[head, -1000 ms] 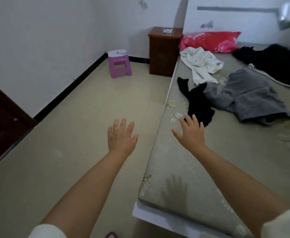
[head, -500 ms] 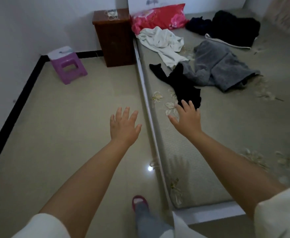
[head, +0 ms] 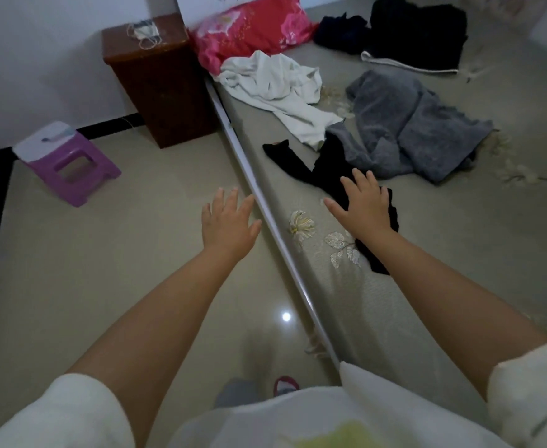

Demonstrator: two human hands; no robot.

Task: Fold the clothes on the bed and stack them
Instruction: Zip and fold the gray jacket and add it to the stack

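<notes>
Both hands have advanced toward the clothes since the earlier frame; the bed now fills more of the view. Right hand [head: 364,205] hovers over the black garment [head: 327,171], fingers spread and straight, gripping nothing; whether it touches the cloth cannot be told. Its wrist hides part of the garment. Left hand [head: 228,223] is flat and empty above the floor [head: 104,253], beside the bed [head: 459,253] edge. White garment [head: 275,84] and grey garment [head: 404,124] lie crumpled further up; dark pile [head: 417,33] is hard to make out. Red pillow [head: 249,30] is cut off at top. Brown cabinet [head: 159,88] and purple stool [head: 65,163] stand on the floor.
</notes>
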